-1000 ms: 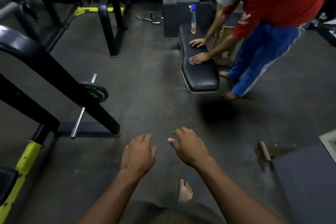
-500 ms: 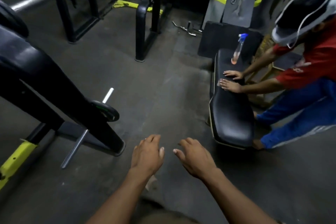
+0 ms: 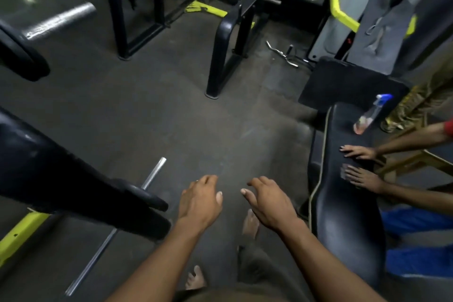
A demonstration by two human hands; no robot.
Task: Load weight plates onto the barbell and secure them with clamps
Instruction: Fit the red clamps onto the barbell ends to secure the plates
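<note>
Both hands hang empty over the floor, fingers loosely spread: left hand [image 3: 199,200], right hand [image 3: 268,201]. Bar [image 3: 154,173] with plate [image 3: 144,195] at nine o'clock; bench [image 3: 343,208] at three.

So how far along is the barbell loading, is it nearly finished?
Barely started, by the look of it. One weight plate already sits on the barbell lying on the floor. Nothing is in hand: left hand and right hand are both open and empty. No clamp shows on the bar; more plates and clamping remain.
</note>
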